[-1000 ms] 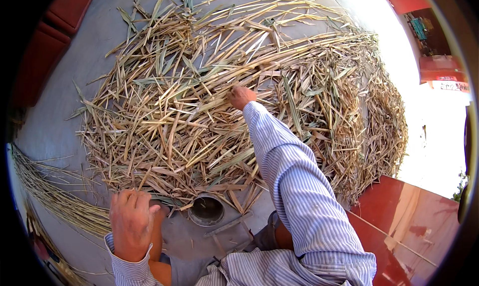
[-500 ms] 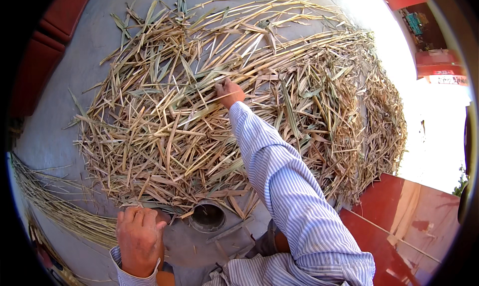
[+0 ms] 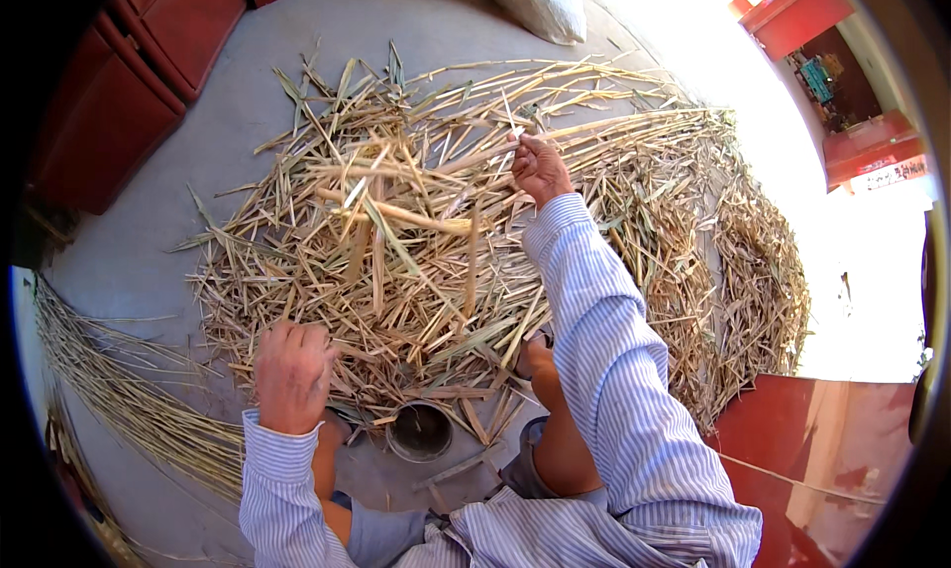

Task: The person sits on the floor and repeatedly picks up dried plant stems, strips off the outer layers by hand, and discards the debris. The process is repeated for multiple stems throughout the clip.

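Note:
A broad heap of dry yellow-brown stalks and leaves (image 3: 327, 271) is spread over the ground in front of me. Beyond its middle, my right hand (image 3: 540, 167) is closed in a pinch on a pale dry stalk (image 3: 475, 160) that points to the left. Several loose stalks (image 3: 406, 214) stand out above the heap left of that hand, slightly blurred. Near the heap's lower left edge is my left hand (image 3: 294, 375), back upward with its fingers curled in. Whatever those fingers hold, if anything, is hidden.
A round dark metal container (image 3: 419, 431) stands between my feet. Long thin stalks (image 3: 139, 400) lie in a bundle at the left. Red padded seats (image 3: 99, 112) stand far left, a white sack (image 3: 540, 3) at the back, and a red board (image 3: 768, 424) at the lower right.
My right hand has risen and moved right, now pinching a stalk; loose stalks have lifted off the heap. My left hand has moved slightly up and right. The view has tilted farther out.

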The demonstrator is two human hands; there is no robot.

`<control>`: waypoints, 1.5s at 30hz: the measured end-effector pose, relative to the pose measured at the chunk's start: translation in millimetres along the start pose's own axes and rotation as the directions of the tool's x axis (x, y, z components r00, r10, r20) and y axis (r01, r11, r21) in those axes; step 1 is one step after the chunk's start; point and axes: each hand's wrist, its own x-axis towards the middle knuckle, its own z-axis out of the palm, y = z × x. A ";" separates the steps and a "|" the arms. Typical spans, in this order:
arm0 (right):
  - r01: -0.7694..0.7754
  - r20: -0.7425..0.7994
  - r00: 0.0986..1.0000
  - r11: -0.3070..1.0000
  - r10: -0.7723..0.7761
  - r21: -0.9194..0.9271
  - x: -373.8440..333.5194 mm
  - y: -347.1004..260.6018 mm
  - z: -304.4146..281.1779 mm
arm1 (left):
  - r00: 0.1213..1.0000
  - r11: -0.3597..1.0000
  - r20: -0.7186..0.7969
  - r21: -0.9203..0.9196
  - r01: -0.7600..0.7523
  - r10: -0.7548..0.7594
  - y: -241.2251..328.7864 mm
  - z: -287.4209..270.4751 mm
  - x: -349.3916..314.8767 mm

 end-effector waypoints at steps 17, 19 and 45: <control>-0.006 -0.048 0.999 0.930 -0.013 -0.368 -146.6 44.6 80.9 | 0.854 0.963 -0.478 0.255 -0.088 0.205 9.1 -22.4 36.6; 0.045 -0.037 0.998 0.962 -0.057 -0.269 -148.4 31.5 69.7 | 0.822 0.975 -0.534 0.191 -0.114 0.200 5.5 -32.1 34.1; 0.092 0.044 0.995 0.971 -0.084 -0.222 -231.8 99.9 118.6 | 0.862 0.994 -0.494 0.047 -0.101 0.111 34.8 -15.6 41.0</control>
